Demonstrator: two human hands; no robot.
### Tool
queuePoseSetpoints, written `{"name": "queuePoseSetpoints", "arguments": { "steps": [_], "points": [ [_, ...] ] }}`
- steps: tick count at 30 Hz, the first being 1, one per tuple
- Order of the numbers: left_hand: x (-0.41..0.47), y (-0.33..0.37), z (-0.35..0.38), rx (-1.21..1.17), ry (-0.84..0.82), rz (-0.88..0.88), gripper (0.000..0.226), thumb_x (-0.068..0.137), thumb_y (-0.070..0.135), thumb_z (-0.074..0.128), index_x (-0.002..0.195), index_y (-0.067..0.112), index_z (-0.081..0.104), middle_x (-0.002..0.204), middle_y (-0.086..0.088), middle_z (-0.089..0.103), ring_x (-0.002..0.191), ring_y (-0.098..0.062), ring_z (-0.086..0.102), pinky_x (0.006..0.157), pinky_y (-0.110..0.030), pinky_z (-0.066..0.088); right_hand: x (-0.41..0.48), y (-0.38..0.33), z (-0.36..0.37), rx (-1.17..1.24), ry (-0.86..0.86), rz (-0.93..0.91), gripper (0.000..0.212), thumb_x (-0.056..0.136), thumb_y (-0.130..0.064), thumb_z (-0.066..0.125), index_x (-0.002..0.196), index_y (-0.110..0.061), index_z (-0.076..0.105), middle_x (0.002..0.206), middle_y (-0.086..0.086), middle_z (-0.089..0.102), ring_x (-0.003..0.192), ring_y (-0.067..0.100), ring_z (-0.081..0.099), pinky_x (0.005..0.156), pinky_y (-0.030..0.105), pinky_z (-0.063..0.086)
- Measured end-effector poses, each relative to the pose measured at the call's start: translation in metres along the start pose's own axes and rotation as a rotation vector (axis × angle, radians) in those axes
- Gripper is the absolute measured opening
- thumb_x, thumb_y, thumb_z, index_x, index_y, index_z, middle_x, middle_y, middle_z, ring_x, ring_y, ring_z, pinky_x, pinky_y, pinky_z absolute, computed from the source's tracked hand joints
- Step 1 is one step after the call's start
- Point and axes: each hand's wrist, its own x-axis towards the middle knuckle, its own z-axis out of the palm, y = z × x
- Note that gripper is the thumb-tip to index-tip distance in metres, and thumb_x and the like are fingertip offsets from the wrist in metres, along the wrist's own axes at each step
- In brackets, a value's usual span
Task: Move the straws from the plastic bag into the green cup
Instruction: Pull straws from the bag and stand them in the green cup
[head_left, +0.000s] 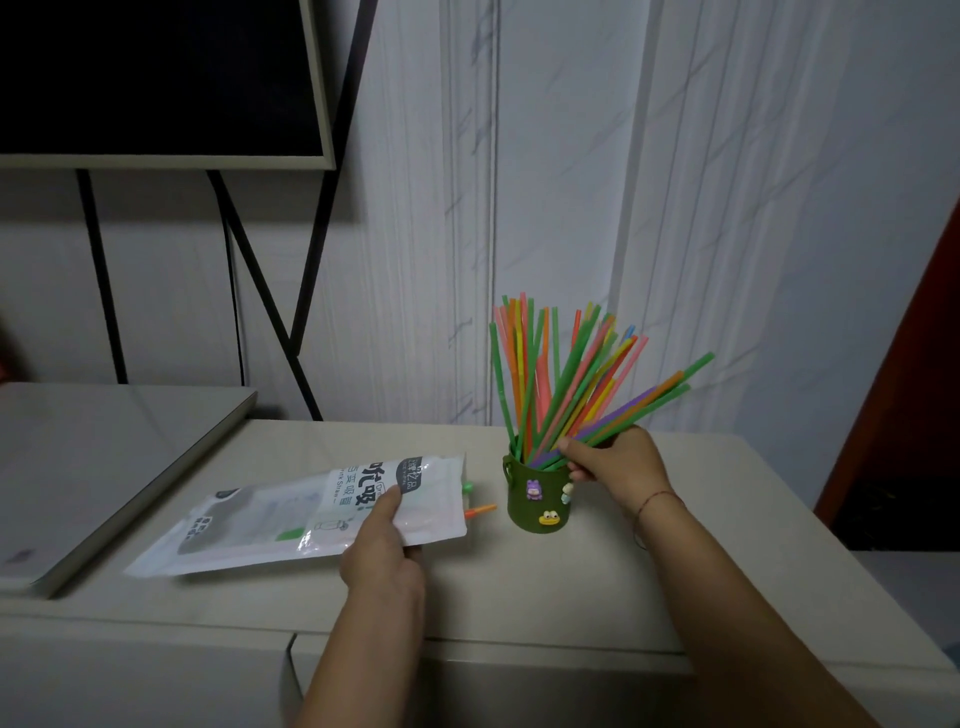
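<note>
1. Flat slab: a smooth, pale grey panel with rounded corners lying at the far left, its surface glossy enough to reflect the wall.
2. Plastic bag: a flat, translucent white pouch with printed black lettering, lying on its side on the tabletop, mouth toward the cup. It looks nearly empty; the tips of two straws, one green and one orange, poke out of the mouth.
3. Left hand: rests on the near right corner of the bag, thumb on top of the film and fingers curled under its edge, pinching the bag.
4. Tabletop: matte, cream-coloured and smooth, with a seam running across its near edge.
5. Green cup: a dark olive cylinder standing upright just right of the bag's mouth, with a small side handle and three raised cartoon charms on its wall.
6. Straws: a dense bundle of thin, straight plastic tubes in green, orange, pink, yellow, purple and blue, standing in the cup and fanning out above the rim, the rightmost leaning steeply right.
7. Right hand: beside the cup's rim, fingers closed around the lower part of the leaning straws, holding them where they enter the cup.
</note>
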Motion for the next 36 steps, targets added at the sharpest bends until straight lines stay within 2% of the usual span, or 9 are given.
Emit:
{"name": "queuePoseSetpoints", "arguments": {
  "steps": [6, 10, 15, 18, 22, 26, 30, 33, 36],
  "points": [
    [-0.002, -0.002, 0.001, 0.000, -0.008, -0.005, 0.053, 0.079, 0.000, 0.070, 0.128, 0.010, 0.053, 0.126, -0.010, 0.064, 0.078, -0.015, 0.064, 0.059, -0.030, 0.059, -0.002, 0.002, -0.020, 0.245, 0.080, 0.007, 0.024, 0.080, -0.004, 0.069, 0.096, 0.012, 0.061, 0.062, 0.011, 0.066, 0.044, 0.008, 0.064, 0.052, 0.018, 0.056],
    [-0.008, -0.003, 0.002, 0.004, -0.035, -0.005, 0.055, 0.080, 0.000, 0.069, 0.132, 0.010, 0.051, 0.125, -0.009, 0.063, 0.080, -0.016, 0.064, 0.070, -0.035, 0.059, -0.003, 0.003, -0.017, 0.211, 0.090, -0.024, 0.004, 0.085, -0.006, 0.064, 0.084, -0.002, 0.065, 0.059, 0.006, 0.066, 0.042, 0.007, 0.064, 0.052, 0.016, 0.055],
    [-0.014, -0.006, 0.004, 0.008, -0.065, 0.017, 0.054, 0.082, -0.001, 0.067, 0.133, 0.009, 0.052, 0.129, -0.010, 0.062, 0.079, -0.014, 0.063, 0.087, -0.038, 0.051, 0.001, 0.006, -0.008, 0.090, 0.072, -0.020, 0.010, 0.085, 0.002, 0.057, 0.086, -0.002, 0.067, 0.065, 0.010, 0.067, 0.046, 0.012, 0.063, 0.058, 0.024, 0.057],
    [-0.016, -0.005, 0.005, 0.015, -0.065, 0.009, 0.054, 0.082, -0.001, 0.067, 0.132, 0.010, 0.052, 0.128, -0.010, 0.062, 0.078, -0.014, 0.063, 0.083, -0.037, 0.055, 0.002, 0.010, -0.001, 0.053, 0.032, 0.010, 0.011, 0.084, 0.005, 0.057, 0.088, 0.003, 0.067, 0.062, 0.012, 0.065, 0.043, 0.013, 0.062, 0.058, 0.026, 0.058],
    [-0.018, -0.002, 0.005, 0.024, -0.059, 0.000, 0.052, 0.081, -0.001, 0.067, 0.130, 0.009, 0.054, 0.125, -0.009, 0.063, 0.077, -0.014, 0.063, 0.054, -0.028, 0.057, -0.002, 0.012, 0.006, 0.039, -0.009, 0.048, 0.012, 0.083, 0.005, 0.055, 0.087, 0.004, 0.066, 0.061, 0.012, 0.064, 0.041, 0.013, 0.061, 0.054, 0.023, 0.056],
    [-0.016, 0.000, 0.004, 0.032, -0.065, 0.009, 0.053, 0.081, 0.001, 0.068, 0.131, 0.010, 0.054, 0.126, -0.009, 0.064, 0.079, -0.014, 0.064, 0.070, -0.033, 0.060, -0.008, 0.010, 0.002, 0.117, -0.080, 0.129, 0.008, 0.083, 0.003, 0.062, 0.090, 0.006, 0.061, 0.064, 0.015, 0.062, 0.042, 0.012, 0.059, 0.048, 0.020, 0.054],
    [-0.017, 0.001, 0.004, 0.054, -0.082, 0.060, 0.048, 0.078, 0.002, 0.072, 0.124, 0.011, 0.058, 0.119, -0.005, 0.067, 0.094, -0.018, 0.067, 0.085, -0.039, 0.056, -0.022, 0.009, -0.002, 0.133, -0.273, 0.319, 0.009, 0.085, 0.001, 0.062, 0.077, 0.001, 0.057, 0.062, 0.016, 0.058, 0.041, 0.014, 0.058, 0.043, 0.021, 0.053],
    [-0.026, 0.001, 0.006, 0.089, -0.091, 0.150, 0.040, 0.077, 0.003, 0.073, 0.112, 0.015, 0.058, 0.101, 0.000, 0.068, 0.087, -0.015, 0.066, 0.077, -0.033, 0.054, -0.036, 0.004, 0.009, 0.244, -0.449, 0.458, 0.014, 0.090, -0.014, 0.059, 0.083, -0.002, 0.060, 0.065, 0.013, 0.062, 0.047, 0.013, 0.064, 0.045, 0.024, 0.054],
    [-0.034, 0.001, 0.010, 0.167, -0.126, 0.289, 0.032, 0.075, 0.005, 0.077, 0.104, 0.014, 0.064, 0.095, 0.003, 0.069, 0.084, -0.013, 0.067, 0.070, -0.027, 0.052, -0.047, -0.002, 0.030, 0.502, -0.530, 0.615, 0.027, 0.095, -0.030, 0.050, 0.093, -0.004, 0.060, 0.085, 0.014, 0.068, 0.073, 0.024, 0.068, 0.055, 0.032, 0.058]
  ]
}}
